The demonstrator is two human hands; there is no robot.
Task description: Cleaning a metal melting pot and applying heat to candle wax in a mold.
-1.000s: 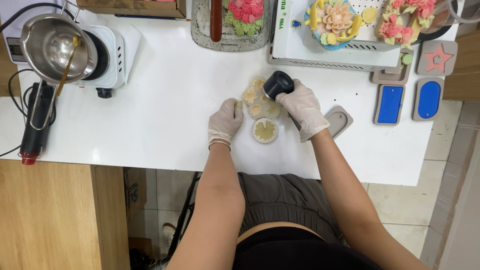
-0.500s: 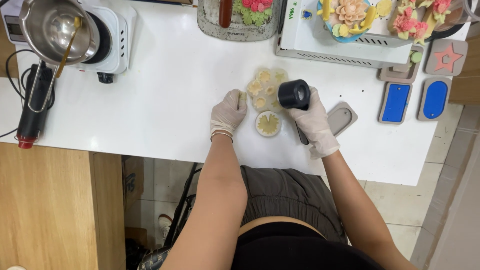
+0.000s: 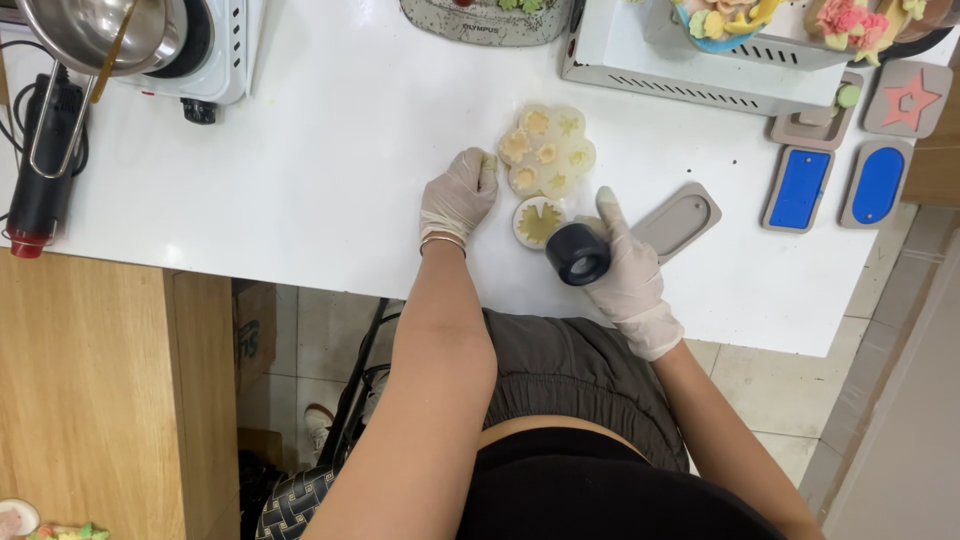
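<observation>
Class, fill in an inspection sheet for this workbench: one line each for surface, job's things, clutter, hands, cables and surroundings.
Surface: white table, bare in the middle.
Job's things: flower-shaped mould with pale filled cavities; small round mould below it; black heat tool.
Clutter: grey oval mould, two blue-filled moulds, star mould, white machine, steel pot on a hot plate.
Hands: both gloved; left hand touches the flower-shaped mould; right hand grips the black heat tool.
Cables: black cable at far left.
Surroundings: wooden cabinet, tiled floor.

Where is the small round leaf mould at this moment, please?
In the head view, the round leaf mould lies mid-table, just below the flower mould, between both hands.
</observation>
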